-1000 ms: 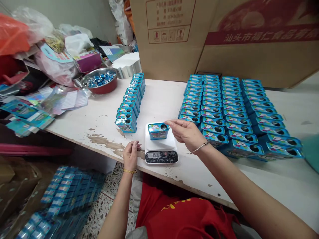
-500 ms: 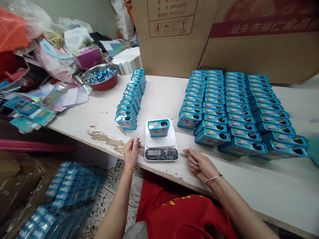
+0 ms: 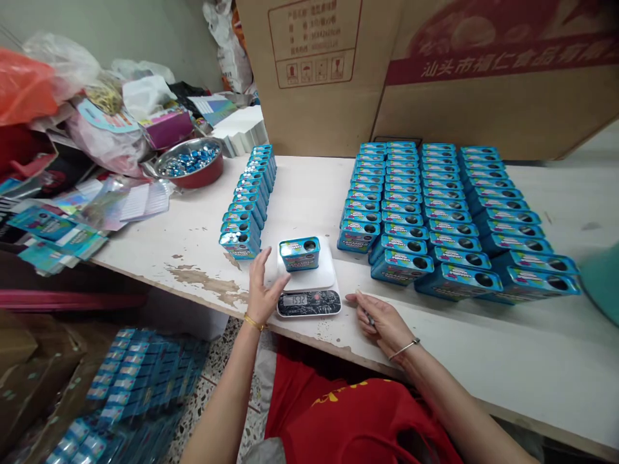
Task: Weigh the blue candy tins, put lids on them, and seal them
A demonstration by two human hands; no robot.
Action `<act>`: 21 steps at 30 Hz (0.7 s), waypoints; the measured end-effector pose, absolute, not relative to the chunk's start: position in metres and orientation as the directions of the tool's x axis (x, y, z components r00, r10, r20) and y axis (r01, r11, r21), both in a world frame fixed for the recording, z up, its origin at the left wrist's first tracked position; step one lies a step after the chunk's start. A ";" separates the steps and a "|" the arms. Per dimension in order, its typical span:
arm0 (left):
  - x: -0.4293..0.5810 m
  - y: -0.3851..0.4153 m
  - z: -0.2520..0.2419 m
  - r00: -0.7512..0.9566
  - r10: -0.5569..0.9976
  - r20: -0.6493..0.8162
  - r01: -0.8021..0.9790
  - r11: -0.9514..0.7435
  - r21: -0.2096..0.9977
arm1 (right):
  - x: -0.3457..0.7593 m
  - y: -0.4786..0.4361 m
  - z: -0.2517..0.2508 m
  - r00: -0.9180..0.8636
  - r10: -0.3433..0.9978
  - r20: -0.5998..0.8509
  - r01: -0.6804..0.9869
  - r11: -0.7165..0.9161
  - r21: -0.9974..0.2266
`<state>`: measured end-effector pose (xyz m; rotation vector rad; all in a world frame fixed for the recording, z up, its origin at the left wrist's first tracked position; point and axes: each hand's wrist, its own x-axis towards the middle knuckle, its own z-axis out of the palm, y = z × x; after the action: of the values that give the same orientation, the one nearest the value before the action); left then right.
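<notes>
Standing on a white digital scale (image 3: 324, 276), a blue printed tin (image 3: 300, 258) shows a round hole on top. At nine o'clock, beside the scale, the left hand (image 3: 265, 291) has its fingers released and spread. At four, the right hand (image 3: 384, 323) curls; its grip cannot be told. Matching tins (image 3: 402, 265) form rows at two o'clock.

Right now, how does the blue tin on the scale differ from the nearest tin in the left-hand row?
The scale tin sits on a white scale; the row tin stands on the table. White pieces lie on the row tin's top; none show on the scale tin's. Both are blue and upright, with a dark circle on top.
</notes>
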<state>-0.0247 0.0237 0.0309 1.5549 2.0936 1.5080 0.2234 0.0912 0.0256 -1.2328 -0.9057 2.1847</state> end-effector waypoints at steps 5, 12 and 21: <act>-0.020 0.052 0.042 -0.440 0.794 0.420 0.624 -0.067 0.779 | 0.223 0.090 0.027 -0.475 0.685 -0.553 -0.063 -0.653 -0.755; -0.037 0.023 0.032 -0.610 0.705 0.363 0.445 -0.075 0.893 | 0.223 0.090 0.030 -0.477 0.692 -0.542 -0.069 -0.644 -0.761; -0.043 -0.013 0.004 -0.773 0.600 0.207 0.338 0.114 0.934 | 0.224 0.089 0.031 -0.476 0.692 -0.542 -0.046 -0.635 -0.771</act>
<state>-0.0434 -0.0127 0.0037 0.9330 2.1661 1.7176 0.2241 0.0892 0.0312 -1.2456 -0.9765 2.1443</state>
